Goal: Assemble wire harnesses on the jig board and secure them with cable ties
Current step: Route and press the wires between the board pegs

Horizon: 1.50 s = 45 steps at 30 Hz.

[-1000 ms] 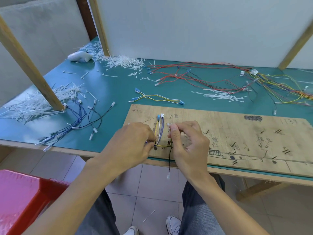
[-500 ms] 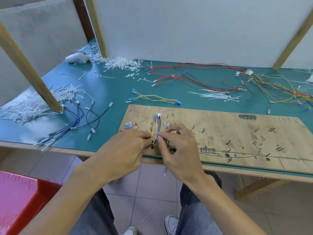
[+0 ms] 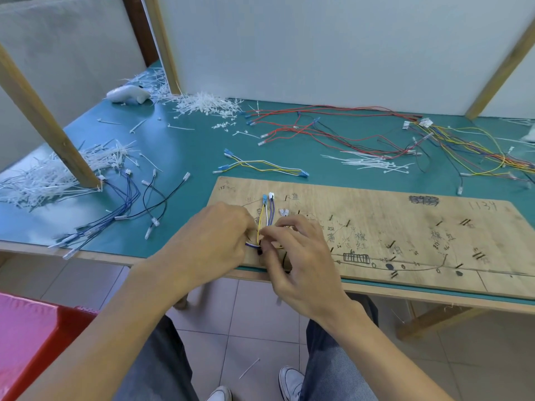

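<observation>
Your L hand [image 3: 215, 241] has its fingers curled, pinching the low end of the wire bundle [image 3: 266, 217]. Your R hand [image 3: 298, 256] pinches the same bundle w/ thumb & forefinger, tips just beside the L ones. Can't tell if a tie sits between the fingers.

The bundle (yellow, white, purple wires) lies on the jig board [image 3: 376, 227] near its L end, running up from your fingers to a blue connector [image 3: 264, 198] & a white connector [image 3: 271, 195] side by side. A black wire [image 3: 285, 260] drops over the board's front edge under your R hand.

The board rests on the green table [image 3: 188, 146]. Behind it: a yellow/white harness [image 3: 263, 166] w/ blue ends, then red wires [image 3: 318, 125]. Loose cable ties [image 3: 373, 164] lie R of the harness; a bigger tie pile [image 3: 43, 180] is far L, blue/black wires [image 3: 127, 204] near it. Mixed-colour wires [image 3: 477, 149] are far R.
</observation>
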Each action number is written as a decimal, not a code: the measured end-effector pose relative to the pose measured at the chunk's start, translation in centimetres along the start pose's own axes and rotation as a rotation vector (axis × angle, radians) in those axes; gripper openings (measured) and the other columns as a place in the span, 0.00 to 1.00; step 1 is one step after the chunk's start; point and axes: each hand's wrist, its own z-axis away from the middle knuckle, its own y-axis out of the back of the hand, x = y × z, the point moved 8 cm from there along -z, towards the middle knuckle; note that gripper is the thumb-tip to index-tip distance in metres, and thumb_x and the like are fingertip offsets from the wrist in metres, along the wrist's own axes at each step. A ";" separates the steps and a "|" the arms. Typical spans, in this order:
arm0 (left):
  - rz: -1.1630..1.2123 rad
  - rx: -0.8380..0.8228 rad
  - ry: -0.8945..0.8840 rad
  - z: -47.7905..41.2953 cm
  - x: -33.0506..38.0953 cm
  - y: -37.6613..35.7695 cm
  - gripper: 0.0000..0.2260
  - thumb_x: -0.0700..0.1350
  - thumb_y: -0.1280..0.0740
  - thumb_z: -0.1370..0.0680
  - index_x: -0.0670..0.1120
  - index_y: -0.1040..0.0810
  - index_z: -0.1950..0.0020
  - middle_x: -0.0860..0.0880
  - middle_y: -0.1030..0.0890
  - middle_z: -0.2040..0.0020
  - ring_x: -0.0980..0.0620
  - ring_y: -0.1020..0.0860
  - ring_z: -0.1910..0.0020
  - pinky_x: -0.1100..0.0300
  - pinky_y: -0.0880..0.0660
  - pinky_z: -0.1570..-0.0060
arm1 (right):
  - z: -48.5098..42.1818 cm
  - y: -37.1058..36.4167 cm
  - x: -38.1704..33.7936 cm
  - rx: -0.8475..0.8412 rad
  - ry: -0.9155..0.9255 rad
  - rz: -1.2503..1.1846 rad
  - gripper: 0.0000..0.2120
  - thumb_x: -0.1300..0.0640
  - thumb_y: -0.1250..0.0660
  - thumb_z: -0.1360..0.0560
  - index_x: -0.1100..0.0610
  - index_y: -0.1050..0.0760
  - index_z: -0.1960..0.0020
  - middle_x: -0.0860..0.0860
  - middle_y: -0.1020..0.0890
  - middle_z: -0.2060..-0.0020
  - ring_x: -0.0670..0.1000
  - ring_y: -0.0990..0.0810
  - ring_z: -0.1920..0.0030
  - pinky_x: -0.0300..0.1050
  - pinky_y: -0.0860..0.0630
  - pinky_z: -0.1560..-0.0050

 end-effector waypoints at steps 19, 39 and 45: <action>-0.233 -0.015 -0.017 -3.2 1.6 0.6 0.07 0.39 0.38 0.25 0.45 0.20 0.55 0.47 0.18 0.52 0.44 0.20 0.52 0.50 0.22 0.51 | -8.2 5.0 15.7 -0.185 -0.846 -0.493 0.12 0.53 0.29 0.19 0.61 0.17 0.56 0.54 0.17 0.69 0.52 0.20 0.70 0.45 0.26 0.67; 0.172 0.233 0.201 -26.5 -7.7 5.9 0.11 0.37 0.37 0.29 0.42 0.15 0.61 0.38 0.16 0.62 0.39 0.20 0.63 0.46 0.17 0.57 | -9.7 1.4 23.4 0.020 -0.815 -0.184 0.14 0.55 0.29 0.26 0.63 0.21 0.67 0.47 0.29 0.77 0.46 0.35 0.74 0.42 0.36 0.70; 0.171 0.247 0.353 -34.6 -12.4 4.1 0.09 0.40 0.34 0.24 0.43 0.14 0.49 0.39 0.15 0.50 0.38 0.17 0.50 0.46 0.18 0.47 | -9.6 0.8 24.3 -0.002 -0.790 -0.164 0.14 0.54 0.30 0.27 0.61 0.22 0.68 0.45 0.31 0.79 0.45 0.36 0.75 0.42 0.36 0.70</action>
